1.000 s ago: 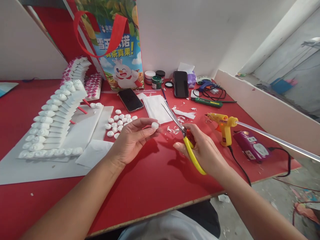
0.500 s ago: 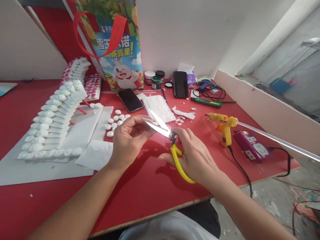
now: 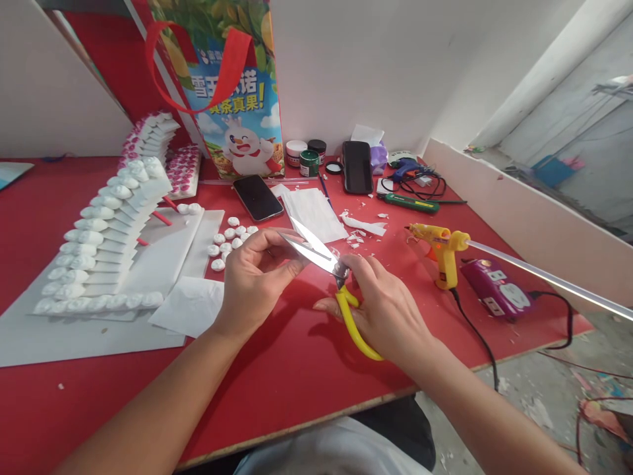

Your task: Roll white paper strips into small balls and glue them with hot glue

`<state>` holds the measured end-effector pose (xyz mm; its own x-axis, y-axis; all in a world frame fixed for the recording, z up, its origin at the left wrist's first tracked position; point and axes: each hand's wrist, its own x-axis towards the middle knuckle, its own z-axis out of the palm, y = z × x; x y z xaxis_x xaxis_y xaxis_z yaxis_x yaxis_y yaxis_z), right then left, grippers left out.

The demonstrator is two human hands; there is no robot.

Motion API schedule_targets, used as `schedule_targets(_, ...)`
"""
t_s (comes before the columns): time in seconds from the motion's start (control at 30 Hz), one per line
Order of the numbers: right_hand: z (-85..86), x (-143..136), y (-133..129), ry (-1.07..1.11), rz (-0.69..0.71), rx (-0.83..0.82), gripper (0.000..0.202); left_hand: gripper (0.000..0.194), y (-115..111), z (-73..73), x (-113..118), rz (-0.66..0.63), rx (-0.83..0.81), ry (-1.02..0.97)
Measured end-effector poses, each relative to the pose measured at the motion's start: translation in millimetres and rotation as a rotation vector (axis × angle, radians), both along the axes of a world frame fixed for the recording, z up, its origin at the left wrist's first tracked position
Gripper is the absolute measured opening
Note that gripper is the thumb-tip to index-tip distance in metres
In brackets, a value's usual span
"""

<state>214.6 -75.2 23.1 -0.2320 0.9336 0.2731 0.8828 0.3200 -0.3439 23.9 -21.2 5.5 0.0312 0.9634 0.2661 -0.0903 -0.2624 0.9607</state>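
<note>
Yellow-handled scissors (image 3: 352,326) are gripped in my right hand (image 3: 390,313), their blades parted and pointing up and to the left. My left hand (image 3: 260,277) is closed in a pinch beside the blades, its fingertips close to the lower one. Whatever it holds, if anything, is hidden behind the fingers. Just behind that hand, small white rolled pieces (image 3: 230,234) lie in a cluster on the red table (image 3: 277,382). Beyond the blades is a stack of white paper sheets (image 3: 316,212), with torn white scraps (image 3: 363,225) to its right.
At left stands a curved white model (image 3: 106,231) edged with white rolls, near a loose paper sheet (image 3: 190,307). A yellow glue gun (image 3: 440,247), its cord and a purple box (image 3: 497,290) occupy the right. Phones (image 3: 258,197), paint jars (image 3: 309,163) and a gift bag (image 3: 242,86) line the back.
The scissors have shifted very slightly up and left, with the blades still parted. Both hands are nearly in the same place.
</note>
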Motion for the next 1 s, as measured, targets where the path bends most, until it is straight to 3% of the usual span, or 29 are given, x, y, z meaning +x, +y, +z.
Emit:
schedule_targets(0.53, 0.6, 0.1, 1.2, -0.100, -0.005, 0.040, 0.056, 0.022, -2.3, -1.1, 1.4, 0.029, -0.063, -0.075)
schedule_targets(0.83, -3.2, 2.0, -2.6, 0.053, -0.011, -0.041, 0.051, 0.023, -0.6, -4.1, 2.5, -0.002, -0.071, -0.099)
schedule_targets(0.93, 0.1, 6.7, -2.3, 0.176, -0.066, -0.123, 0.045, 0.022, 0.7, -4.9, 3.0, -0.031, -0.121, -0.132)
schedule_targets(1.0, 5.5, 14.0, 1.8, 0.166, -0.176, -0.179, 0.039, 0.022, 1.6, -4.3, 2.8, -0.072, -0.178, -0.168)
